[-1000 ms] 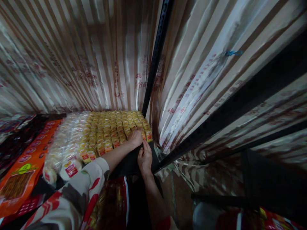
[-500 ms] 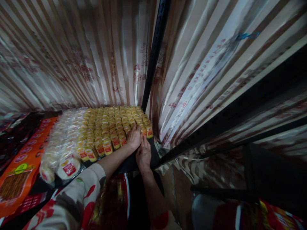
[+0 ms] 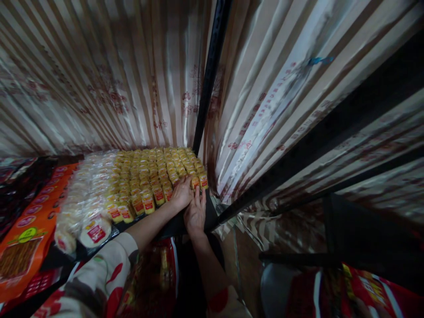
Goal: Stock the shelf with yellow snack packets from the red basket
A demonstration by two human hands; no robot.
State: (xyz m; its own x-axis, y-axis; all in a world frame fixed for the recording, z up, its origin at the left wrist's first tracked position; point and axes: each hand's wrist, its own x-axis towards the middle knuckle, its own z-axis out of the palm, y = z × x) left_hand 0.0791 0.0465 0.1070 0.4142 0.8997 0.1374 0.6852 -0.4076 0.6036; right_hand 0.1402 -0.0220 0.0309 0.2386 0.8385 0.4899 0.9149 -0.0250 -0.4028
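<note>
Set at the near right end of yellow packets (image 3: 157,170), lined up near to far on the dark shelf (image 3: 175,225), with left hand (image 3: 182,193) nearer the rows, right hand (image 3: 195,213) just beside, both partly curled; too dim to tell any grip

Small yellow plastic-wrapped packets (image 3: 145,170) stand in rows on a black shelf (image 3: 177,226); to their left lie clear-wrapped white round packages (image 3: 96,230) and a long flat orange packet (image 3: 33,221). The bare left hand (image 3: 183,193) and bare right hand (image 3: 196,214) meet at the rows' near right. Far behind hangs striped beige sheeting (image 3: 132,88).
</note>
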